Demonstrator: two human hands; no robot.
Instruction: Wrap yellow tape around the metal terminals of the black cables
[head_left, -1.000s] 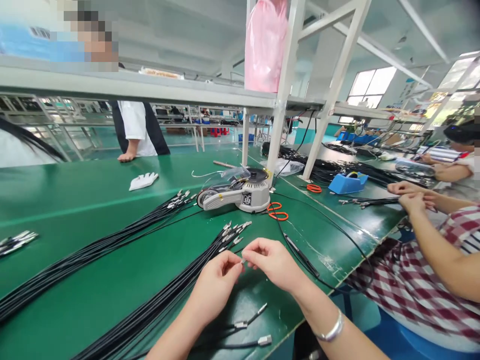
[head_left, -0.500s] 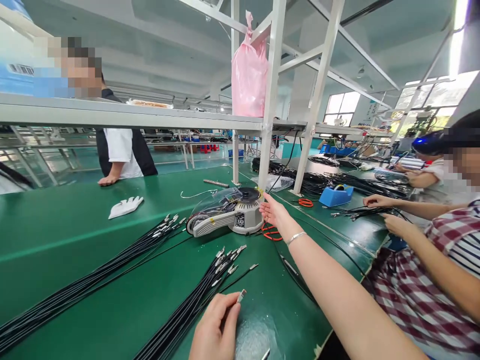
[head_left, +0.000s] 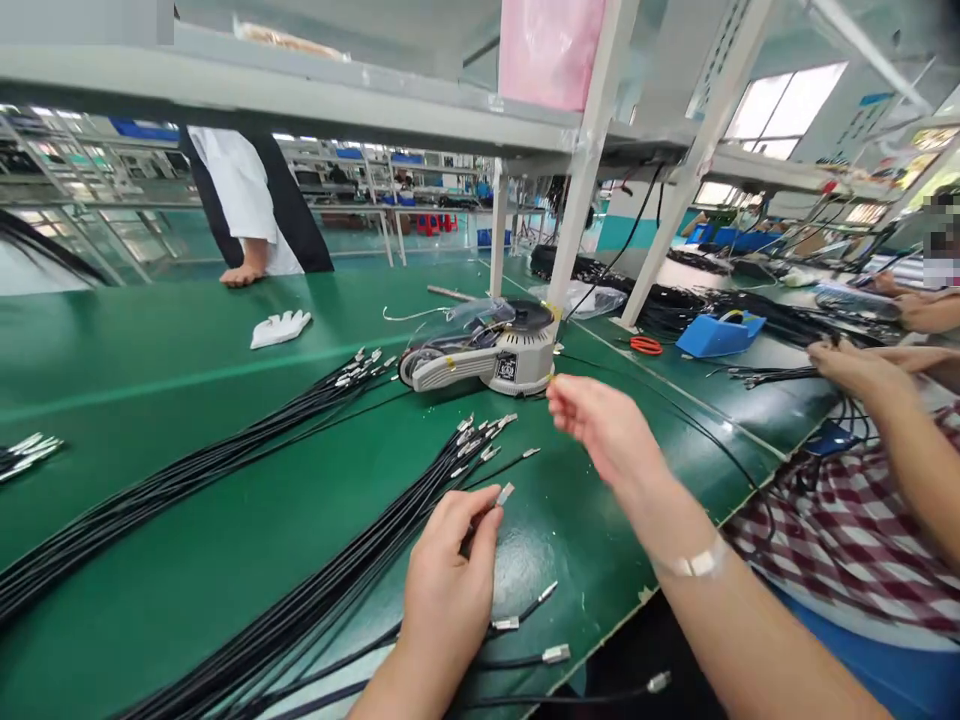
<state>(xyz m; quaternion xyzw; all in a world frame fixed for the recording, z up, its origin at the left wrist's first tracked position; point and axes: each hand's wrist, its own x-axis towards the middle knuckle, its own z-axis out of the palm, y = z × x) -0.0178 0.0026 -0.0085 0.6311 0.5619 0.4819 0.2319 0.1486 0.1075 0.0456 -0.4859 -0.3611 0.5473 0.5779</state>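
Note:
My left hand (head_left: 454,570) pinches a black cable near its silver connector (head_left: 505,494), above the green table. Just in front of the grey tape dispenser (head_left: 517,365) is my right hand (head_left: 592,415), its fingers pressed together around a small piece of yellow tape (head_left: 551,379). A bundle of black cables (head_left: 360,545) with silver connectors runs beside and under my left forearm. Several more cable ends (head_left: 556,654) lie below my left hand, towards the table edge. Another cable bundle (head_left: 225,455) stretches to the left.
A white glove (head_left: 280,329) lies behind the left bundle. Orange-handled scissors (head_left: 646,345) and a blue tape holder (head_left: 720,334) are at the right. White shelf posts (head_left: 592,160) rise behind the dispenser. A person's hands (head_left: 862,370) hold cables at the right; another person's hand (head_left: 243,275) rests on the far edge.
My right hand has drawn back from the dispenser's top to in front of it, and its fingers have closed. My left hand still holds the cable. The view has tilted down, showing more cable ends.

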